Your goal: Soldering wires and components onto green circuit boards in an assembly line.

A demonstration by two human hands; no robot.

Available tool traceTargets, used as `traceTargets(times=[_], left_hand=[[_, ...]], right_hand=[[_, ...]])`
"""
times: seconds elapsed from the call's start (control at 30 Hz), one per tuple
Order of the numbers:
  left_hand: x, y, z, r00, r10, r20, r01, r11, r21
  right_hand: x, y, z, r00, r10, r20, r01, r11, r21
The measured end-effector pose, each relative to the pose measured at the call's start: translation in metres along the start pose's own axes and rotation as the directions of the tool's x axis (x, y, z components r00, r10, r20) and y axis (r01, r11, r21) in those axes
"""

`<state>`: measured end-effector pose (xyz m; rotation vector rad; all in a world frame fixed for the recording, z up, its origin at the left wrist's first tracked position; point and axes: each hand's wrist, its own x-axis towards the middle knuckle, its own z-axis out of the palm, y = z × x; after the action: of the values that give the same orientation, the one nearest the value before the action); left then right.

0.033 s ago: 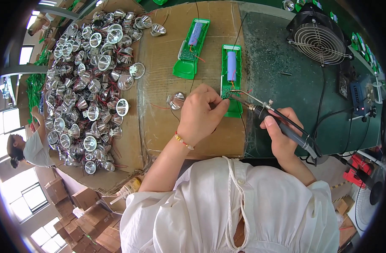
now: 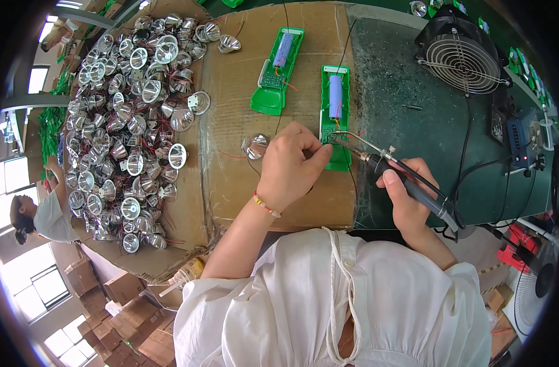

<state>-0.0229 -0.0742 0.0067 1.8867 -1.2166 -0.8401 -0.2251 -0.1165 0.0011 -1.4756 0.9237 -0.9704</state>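
Note:
My right hand [image 2: 412, 191] is closed around the dark handle of a soldering iron [image 2: 417, 189]. A thin curved metal feed tube [image 2: 368, 143] is fixed along the iron. The tip reaches the circuit board at the lower part of a green plastic housing [image 2: 338, 162], which holds a purple cylindrical battery [image 2: 335, 98]. Beside that tip, my left hand [image 2: 291, 162] has thumb and forefinger pinched together over the board's left edge; what lies between them is hidden. A shiny reflector cup [image 2: 255, 147] with red and black wires lies just left of my left hand.
Another green housing [image 2: 268, 101] with a battery lies farther back. Many wired reflector cups [image 2: 120, 134] are heaped on the left. To the right are a black fan [image 2: 463, 61], a blue soldering station [image 2: 519, 144] and cables. A person [image 2: 44, 208] is at far left.

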Motion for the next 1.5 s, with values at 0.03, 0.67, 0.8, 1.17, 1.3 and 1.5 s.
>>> traceTargets(times=[0.03,0.67,0.8,1.17,1.3,1.5], left_hand=[[0.0,-0.001,0.0,1.0,-0.001,-0.003,0.001,1.0,0.002],[-0.001,-0.005,0.001,0.999,-0.009,0.044,0.008,1.0,0.02],[-0.003,-0.003,-0.001,0.998,-0.007,0.063,0.004,0.999,0.04],[-0.001,-0.006,0.0,0.998,0.022,0.067,-0.023,1.0,0.013],[-0.002,-0.004,-0.001,0.999,0.024,0.046,-0.025,0.999,0.024],[-0.018,0.005,0.006,0.978,-0.067,-0.2,0.023,0.977,-0.214]], right_hand=[[-0.002,-0.001,0.0,1.0,0.014,-0.01,-0.014,1.0,-0.01],[0.002,0.004,-0.001,1.0,-0.028,0.003,0.028,1.0,0.013],[0.002,0.001,-0.005,0.998,-0.023,0.053,0.024,1.0,-0.016],[-0.004,-0.002,-0.01,0.99,-0.131,0.052,0.131,0.991,0.004],[-0.006,-0.002,-0.013,0.996,-0.086,0.038,0.086,0.996,0.022],[0.001,0.017,-0.029,0.978,-0.185,-0.098,0.191,0.98,0.052]])
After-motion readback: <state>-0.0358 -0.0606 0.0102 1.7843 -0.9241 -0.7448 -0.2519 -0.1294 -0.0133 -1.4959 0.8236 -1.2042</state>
